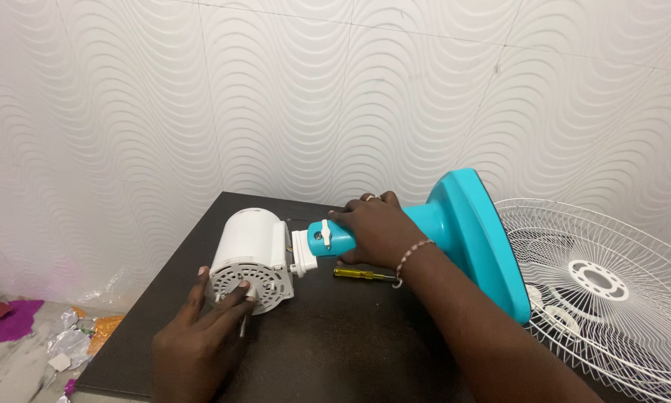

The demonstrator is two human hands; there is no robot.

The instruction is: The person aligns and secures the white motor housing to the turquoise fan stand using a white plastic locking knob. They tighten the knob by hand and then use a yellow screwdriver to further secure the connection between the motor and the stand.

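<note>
A fan body lies on its side on a dark table point(328, 343). Its white motor housing point(252, 245) points left, with a vented front plate facing me. My left hand point(201, 336) rests on that plate, fingers pinching the shaft at its centre. My right hand point(376, 230) grips the turquoise neck point(331, 239) of the stand, just right of the white hinge. The round turquoise base point(477, 239) stands on edge behind my right forearm. A screwdriver with a yellow handle point(358, 274) lies on the table under my right wrist.
A white wire fan guard point(611, 291) lies flat at the right, partly over the table's edge. Crumpled foil and coloured scraps point(67, 339) litter the floor at the lower left. A white wavy-patterned wall point(335, 89) stands right behind the table.
</note>
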